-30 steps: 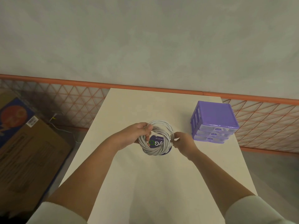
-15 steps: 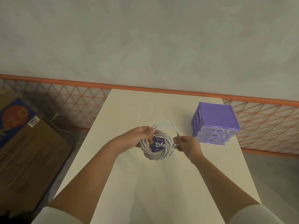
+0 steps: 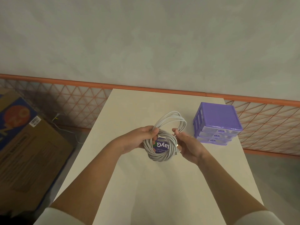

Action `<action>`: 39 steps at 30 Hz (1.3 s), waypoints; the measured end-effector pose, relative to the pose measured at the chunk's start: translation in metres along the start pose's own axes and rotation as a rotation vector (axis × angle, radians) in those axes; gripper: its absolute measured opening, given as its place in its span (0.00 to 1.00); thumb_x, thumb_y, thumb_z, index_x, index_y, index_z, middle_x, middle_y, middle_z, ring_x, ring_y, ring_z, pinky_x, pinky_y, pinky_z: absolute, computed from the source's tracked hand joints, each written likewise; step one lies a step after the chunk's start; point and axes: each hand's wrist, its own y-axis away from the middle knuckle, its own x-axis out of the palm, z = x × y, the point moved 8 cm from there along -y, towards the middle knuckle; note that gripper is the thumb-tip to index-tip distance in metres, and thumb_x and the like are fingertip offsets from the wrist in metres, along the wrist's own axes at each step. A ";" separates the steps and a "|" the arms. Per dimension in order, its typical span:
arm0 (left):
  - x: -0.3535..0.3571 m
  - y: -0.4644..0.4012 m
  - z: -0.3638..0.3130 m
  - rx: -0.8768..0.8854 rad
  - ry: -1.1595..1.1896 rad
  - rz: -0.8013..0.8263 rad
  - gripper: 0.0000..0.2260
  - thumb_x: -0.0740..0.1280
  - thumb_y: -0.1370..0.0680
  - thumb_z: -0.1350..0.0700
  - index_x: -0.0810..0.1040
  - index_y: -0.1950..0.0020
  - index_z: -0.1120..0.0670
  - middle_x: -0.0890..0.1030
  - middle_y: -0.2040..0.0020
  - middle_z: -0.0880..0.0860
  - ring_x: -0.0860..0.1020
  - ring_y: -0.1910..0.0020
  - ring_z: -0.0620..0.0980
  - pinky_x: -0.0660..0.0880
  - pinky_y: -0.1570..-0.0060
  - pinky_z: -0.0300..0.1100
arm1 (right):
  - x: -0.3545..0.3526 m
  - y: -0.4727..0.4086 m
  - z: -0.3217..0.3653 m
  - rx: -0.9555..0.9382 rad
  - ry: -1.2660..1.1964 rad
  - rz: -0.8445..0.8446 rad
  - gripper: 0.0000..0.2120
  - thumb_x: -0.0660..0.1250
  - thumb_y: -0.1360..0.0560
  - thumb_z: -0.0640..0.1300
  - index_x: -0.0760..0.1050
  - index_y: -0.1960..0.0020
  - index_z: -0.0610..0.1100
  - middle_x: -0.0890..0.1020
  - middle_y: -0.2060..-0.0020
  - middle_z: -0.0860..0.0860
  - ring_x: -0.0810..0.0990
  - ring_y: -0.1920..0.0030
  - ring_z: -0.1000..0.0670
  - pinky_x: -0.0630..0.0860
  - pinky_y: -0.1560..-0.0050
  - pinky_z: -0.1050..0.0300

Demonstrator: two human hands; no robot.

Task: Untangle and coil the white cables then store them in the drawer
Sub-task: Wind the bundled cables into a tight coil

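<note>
A bundle of white cables (image 3: 162, 153) is wound into a thick ring above the middle of the cream table (image 3: 162, 192). My left hand (image 3: 142, 137) grips the ring's left side. My right hand (image 3: 188, 143) pinches a looser loop of several strands (image 3: 172, 117) that stands up behind the ring. A purple label (image 3: 162, 146) shows through the ring's centre. The purple drawer unit (image 3: 217, 122) stands at the right of the table, its three drawers all closed.
A large cardboard box (image 3: 29, 151) sits on the floor left of the table. An orange lattice fence (image 3: 73, 104) runs along the wall behind the table. A thin cable lies on the floor by the fence.
A loose loop of several strands has been pulled up and back out of the tight ring. My right hand has shifted from the ring's right edge to this loop.
</note>
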 end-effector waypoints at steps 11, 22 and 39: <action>0.007 0.000 -0.002 -0.055 0.082 0.003 0.17 0.58 0.18 0.46 0.77 0.34 0.50 0.80 0.37 0.55 0.78 0.42 0.50 0.76 0.43 0.44 | 0.037 0.003 -0.018 0.031 -0.138 0.168 0.14 0.60 0.22 0.41 0.84 0.49 0.38 0.84 0.48 0.40 0.85 0.51 0.44 0.82 0.50 0.49; 0.001 0.004 0.001 -0.034 0.092 -0.023 0.13 0.55 0.16 0.49 0.76 0.42 0.52 0.80 0.66 0.40 0.78 0.65 0.38 0.75 0.57 0.36 | 0.025 0.010 -0.020 0.195 0.224 0.144 0.25 0.65 0.23 0.47 0.69 0.30 0.35 0.70 0.32 0.31 0.71 0.33 0.30 0.72 0.36 0.34; -0.021 -0.009 0.000 0.070 -0.243 -0.277 0.17 0.58 0.19 0.44 0.73 0.37 0.53 0.76 0.53 0.49 0.78 0.50 0.50 0.73 0.40 0.48 | 0.036 -0.002 0.015 0.004 0.992 -0.057 0.18 0.79 0.38 0.49 0.77 0.53 0.47 0.82 0.61 0.53 0.80 0.55 0.49 0.78 0.59 0.59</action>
